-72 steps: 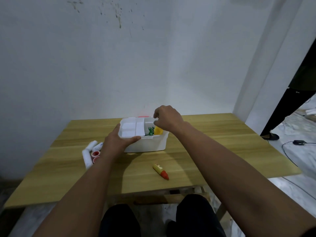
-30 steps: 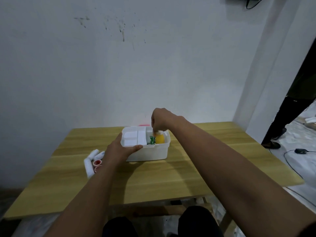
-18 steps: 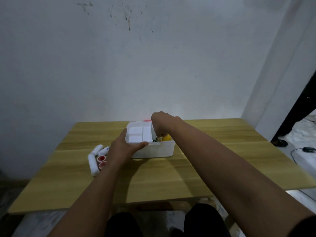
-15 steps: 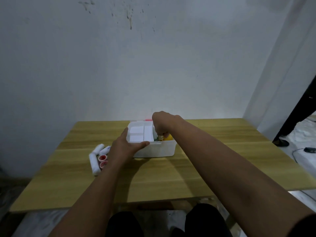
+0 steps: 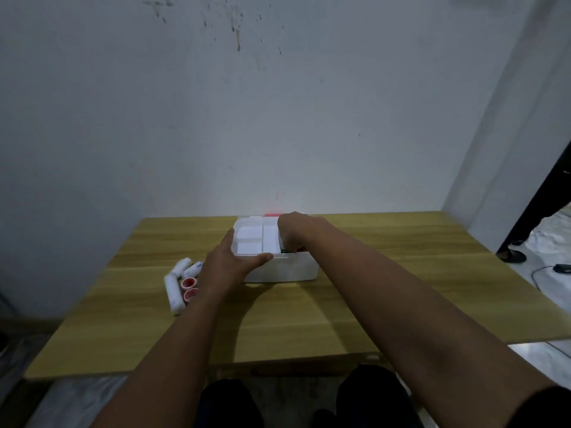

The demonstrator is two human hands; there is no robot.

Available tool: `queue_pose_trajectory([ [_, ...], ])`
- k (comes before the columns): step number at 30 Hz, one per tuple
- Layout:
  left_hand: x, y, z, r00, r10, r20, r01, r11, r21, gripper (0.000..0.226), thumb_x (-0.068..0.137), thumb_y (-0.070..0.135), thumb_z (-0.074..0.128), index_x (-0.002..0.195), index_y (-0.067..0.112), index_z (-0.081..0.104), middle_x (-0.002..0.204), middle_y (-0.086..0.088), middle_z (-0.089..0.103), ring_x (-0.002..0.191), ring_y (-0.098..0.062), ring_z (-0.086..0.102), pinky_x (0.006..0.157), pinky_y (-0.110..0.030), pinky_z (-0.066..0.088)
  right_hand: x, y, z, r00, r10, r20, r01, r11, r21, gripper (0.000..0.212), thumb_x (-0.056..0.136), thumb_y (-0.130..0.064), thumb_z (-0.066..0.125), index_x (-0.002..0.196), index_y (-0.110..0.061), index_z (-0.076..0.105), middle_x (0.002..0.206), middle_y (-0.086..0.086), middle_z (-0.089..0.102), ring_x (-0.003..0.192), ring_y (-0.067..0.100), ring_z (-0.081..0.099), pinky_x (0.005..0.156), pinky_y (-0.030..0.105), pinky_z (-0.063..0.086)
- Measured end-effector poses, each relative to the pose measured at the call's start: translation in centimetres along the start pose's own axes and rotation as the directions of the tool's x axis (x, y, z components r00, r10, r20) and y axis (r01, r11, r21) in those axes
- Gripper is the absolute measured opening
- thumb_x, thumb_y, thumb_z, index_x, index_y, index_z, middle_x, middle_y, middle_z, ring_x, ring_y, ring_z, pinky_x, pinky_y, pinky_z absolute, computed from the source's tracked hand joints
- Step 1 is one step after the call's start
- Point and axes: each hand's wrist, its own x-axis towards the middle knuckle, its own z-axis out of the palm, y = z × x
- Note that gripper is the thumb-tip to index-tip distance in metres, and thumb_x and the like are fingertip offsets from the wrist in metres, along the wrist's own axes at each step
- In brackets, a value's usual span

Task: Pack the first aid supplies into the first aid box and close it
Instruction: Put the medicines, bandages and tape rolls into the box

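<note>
The white first aid box (image 5: pixel 290 270) stands open at the middle back of the wooden table (image 5: pixel 309 316). A white compartment tray (image 5: pixel 253 239) fills its left half. My left hand (image 5: pixel 230 264) grips the box's front left corner, thumb lying along the tray's front rim. My right hand (image 5: pixel 293 231) reaches down into the box's right half; its fingers are hidden inside, so whether they hold anything is unclear. Left of the box lie white bandage rolls (image 5: pixel 174 293) and two red-centred tape rolls (image 5: pixel 189 282).
A red edge (image 5: pixel 273 215) shows just behind the box against the wall. A person's dark leg and sandal (image 5: pixel 513 254) stand at the right beyond the table, with a cable (image 5: pixel 556 268) on the floor. My knees are under the front edge.
The yellow and red tube that lay on the table front is gone from there. My right hand has sunk lower into the box, covering the yellow item. My left hand has kept its hold.
</note>
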Motion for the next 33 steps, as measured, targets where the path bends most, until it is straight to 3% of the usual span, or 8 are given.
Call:
queue_pose_trajectory([
  [5,0.0,-0.3,0.1,1.000,0.010,0.003,-0.010,1.000,-0.019,0.105,0.068,0.066,0.085,0.156,0.029,0.040,0.150,-0.004,0.057,0.133,-0.029,0.054,0.095,-0.045,0.053,0.5,1.0,-1.5,0.999,0.040,-0.029,-0.035,0.986,0.164,0.022,0.081,0.005,0.071,0.075,-0.011,0.058,0.073,0.008,0.065,0.054,0.020,0.069,0.055,0.032,0.058],
  [8,0.0,-0.3,0.1,1.000,0.026,0.012,-0.026,0.999,-0.037,0.101,0.070,0.063,0.086,0.155,0.029,0.042,0.150,-0.004,0.057,0.133,-0.030,0.054,0.096,-0.045,0.053,0.9,3.2,-2.4,0.991,0.058,-0.121,-0.013,0.940,0.342,0.010,0.087,0.000,0.065,0.091,-0.003,0.072,0.078,0.014,0.074,0.059,0.026,0.076,0.062,0.045,0.066],
  [13,0.0,-0.3,-0.1,1.000,0.025,0.018,-0.024,0.999,-0.045,0.101,0.066,0.070,0.084,0.152,0.034,0.045,0.146,0.000,0.060,0.129,-0.029,0.057,0.094,-0.045,0.054,-0.2,8.8,-1.7,0.930,0.200,-0.307,-0.075,0.924,0.375,0.017,0.084,-0.012,0.061,0.089,-0.015,0.077,0.075,0.003,0.071,0.073,0.026,0.073,0.075,0.041,0.064],
  [17,0.0,-0.1,-0.2,0.999,0.032,0.018,-0.031,0.999,-0.044,0.101,0.067,0.068,0.085,0.152,0.030,0.047,0.144,-0.002,0.062,0.129,-0.029,0.057,0.094,-0.045,0.054,-1.5,13.6,1.1,0.936,0.319,-0.151,-0.238,0.886,0.397,0.021,0.085,-0.022,0.069,0.101,-0.009,0.074,0.099,0.012,0.076,0.086,0.029,0.072,0.079,0.044,0.064],
  [20,-0.1,-0.1,-0.2,0.999,0.027,0.020,-0.026,0.998,-0.050,0.099,0.068,0.066,0.085,0.152,0.030,0.047,0.145,-0.002,0.061,0.129,-0.029,0.057,0.095,-0.046,0.054,-2.7,16.3,3.3,0.935,0.349,0.068,-0.352,0.883,0.310,0.055,0.083,-0.034,0.080,0.126,-0.003,0.068,0.126,0.013,0.069,0.113,0.032,0.066,0.091,0.044,0.058],
  [23,-0.1,-0.1,-0.2,0.999,0.029,0.022,-0.027,0.998,-0.060,0.099,0.067,0.068,0.085,0.151,0.032,0.048,0.143,0.000,0.062,0.127,-0.028,0.058,0.094,-0.045,0.055,-3.5,18.0,5.5,0.896,0.377,0.234,-0.423,0.885,0.195,0.095,0.064,-0.051,0.088,0.144,-0.013,0.055,0.142,0.007,0.059,0.124,0.032,0.060,0.101,0.048,0.052],
  [26,-0.1,-0.2,-0.4,0.999,0.032,0.026,-0.030,0.997,-0.064,0.099,0.065,0.071,0.084,0.150,0.033,0.049,0.141,0.002,0.063,0.125,-0.026,0.058,0.093,-0.044,0.056,-3.7,18.2,7.1,0.892,0.353,0.281,-0.386,0.920,0.069,0.086,0.071,-0.045,0.085,0.147,-0.021,0.051,0.142,0.002,0.056,0.126,0.030,0.058,0.100,0.049,0.052],
  [33,-0.1,0.0,-0.5,0.999,0.024,0.032,-0.022,0.999,-0.047,0.102,0.063,0.073,0.083,0.150,0.032,0.048,0.143,0.001,0.062,0.127,-0.027,0.057,0.096,-0.046,0.055,-2.5,16.9,8.3,0.914,0.347,0.211,-0.378,0.916,0.136,0.086,0.071,-0.046,0.082,0.146,-0.020,0.049,0.140,0.002,0.058,0.124,0.028,0.058,0.099,0.046,0.053],
])
